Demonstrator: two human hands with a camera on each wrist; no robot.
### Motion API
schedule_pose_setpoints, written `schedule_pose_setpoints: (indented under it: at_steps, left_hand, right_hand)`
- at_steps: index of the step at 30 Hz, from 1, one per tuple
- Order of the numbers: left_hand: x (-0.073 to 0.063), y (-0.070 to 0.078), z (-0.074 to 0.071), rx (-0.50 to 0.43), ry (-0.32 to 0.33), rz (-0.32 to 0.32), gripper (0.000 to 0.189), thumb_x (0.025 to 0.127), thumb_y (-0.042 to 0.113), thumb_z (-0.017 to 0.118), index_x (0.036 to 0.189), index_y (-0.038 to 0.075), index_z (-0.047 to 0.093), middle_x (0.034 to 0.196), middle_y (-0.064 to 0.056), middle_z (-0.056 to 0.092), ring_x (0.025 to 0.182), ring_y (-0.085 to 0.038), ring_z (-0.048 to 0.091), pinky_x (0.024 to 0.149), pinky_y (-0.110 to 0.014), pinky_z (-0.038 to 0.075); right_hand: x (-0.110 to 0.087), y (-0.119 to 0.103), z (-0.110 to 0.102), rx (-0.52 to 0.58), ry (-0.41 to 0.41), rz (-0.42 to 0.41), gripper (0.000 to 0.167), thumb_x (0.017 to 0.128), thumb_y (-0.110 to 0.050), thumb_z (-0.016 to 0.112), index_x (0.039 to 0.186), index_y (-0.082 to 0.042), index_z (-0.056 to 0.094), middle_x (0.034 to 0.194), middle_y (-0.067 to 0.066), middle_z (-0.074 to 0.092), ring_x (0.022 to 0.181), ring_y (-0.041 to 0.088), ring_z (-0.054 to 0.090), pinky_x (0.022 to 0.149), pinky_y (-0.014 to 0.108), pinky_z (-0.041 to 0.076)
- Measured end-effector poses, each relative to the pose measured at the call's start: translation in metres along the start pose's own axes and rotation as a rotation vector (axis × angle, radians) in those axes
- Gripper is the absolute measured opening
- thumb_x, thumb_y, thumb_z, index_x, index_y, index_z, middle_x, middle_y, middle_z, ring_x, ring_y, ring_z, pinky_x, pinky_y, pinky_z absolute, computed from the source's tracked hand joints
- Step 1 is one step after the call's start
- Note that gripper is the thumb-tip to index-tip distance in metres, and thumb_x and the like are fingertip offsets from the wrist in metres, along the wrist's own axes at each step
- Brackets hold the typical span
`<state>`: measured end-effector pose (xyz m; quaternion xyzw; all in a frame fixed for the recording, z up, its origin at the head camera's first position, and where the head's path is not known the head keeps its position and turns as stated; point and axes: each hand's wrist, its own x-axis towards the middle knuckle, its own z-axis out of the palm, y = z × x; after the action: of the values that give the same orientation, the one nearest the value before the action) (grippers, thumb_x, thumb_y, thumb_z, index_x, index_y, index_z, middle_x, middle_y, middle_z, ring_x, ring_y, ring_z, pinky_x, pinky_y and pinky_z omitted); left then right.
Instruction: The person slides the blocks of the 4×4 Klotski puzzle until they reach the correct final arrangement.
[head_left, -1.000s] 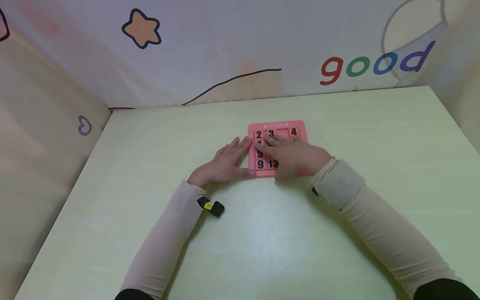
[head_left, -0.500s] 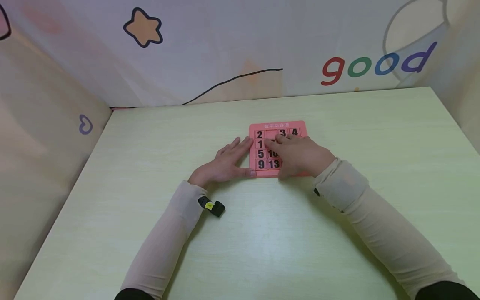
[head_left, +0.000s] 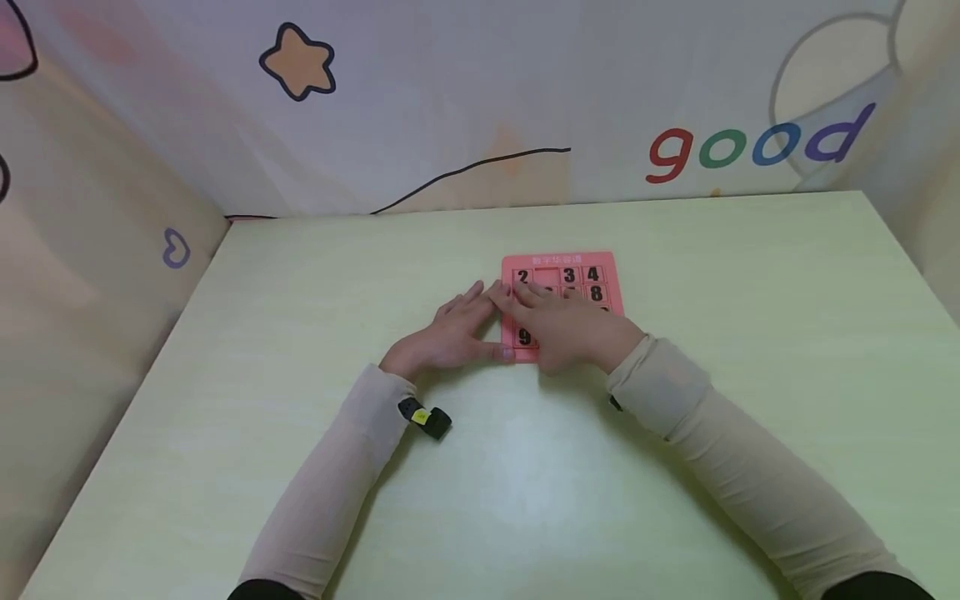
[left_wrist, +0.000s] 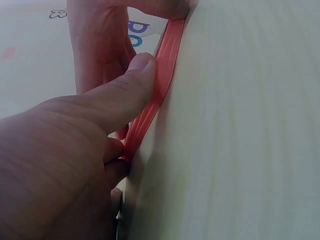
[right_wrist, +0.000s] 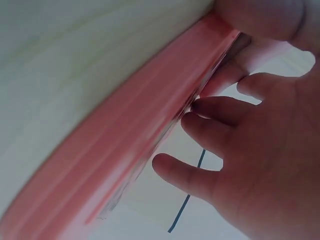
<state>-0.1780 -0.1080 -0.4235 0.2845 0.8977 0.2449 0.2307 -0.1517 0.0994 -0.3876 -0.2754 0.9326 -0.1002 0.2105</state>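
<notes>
A pink number slide puzzle (head_left: 558, 260) lies flat on the table. Its top row reads 2, a gap, 3 and 4; tiles 8 (head_left: 596, 293) and 9 (head_left: 524, 337) also show. My left hand (head_left: 446, 337) rests against the puzzle's left side, fingers extended, thumb at the near left corner. The left wrist view shows that thumb touching the pink side wall (left_wrist: 167, 70). Over the tiles lies my right hand (head_left: 577, 329), its fingertips at the upper left, beside the left fingertips. It hides most of the middle and lower rows. In the right wrist view its fingers are spread.
The pale wooden table (head_left: 480, 500) extends around the puzzle. Behind it stands a printed wall (head_left: 450, 100) with a star and the word "good". A black wrist camera (head_left: 427, 418) sits at my left cuff, above the tabletop.
Tile 3 has slid right, so the top-row gap has shifted left. My right hand then moves left across the puzzle, towards the left fingertips. The left hand stays against the puzzle's side.
</notes>
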Motion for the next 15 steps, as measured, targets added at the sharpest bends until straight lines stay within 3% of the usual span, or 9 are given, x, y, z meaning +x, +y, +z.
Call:
schedule_pose_setpoints:
  at_steps: [15]
  left_hand:
    - [0.0001, 0.0005, 0.0014, -0.001, -0.006, -0.019, 0.099, 0.093, 0.055, 0.066, 0.164, 0.024, 0.005, 0.169, 0.008, 0.0, 0.151, -0.011, -0.015, 0.121, -0.043, -0.006]
  right_hand:
    - [-0.0048, 0.0034, -0.0046, 0.019, -0.049, 0.088, 0.108, 0.081, -0.011, 0.071, 0.164, -0.029, 0.004, 0.169, 0.006, 0.007, 0.153, 0.036, 0.005, 0.116, 0.067, 0.009]
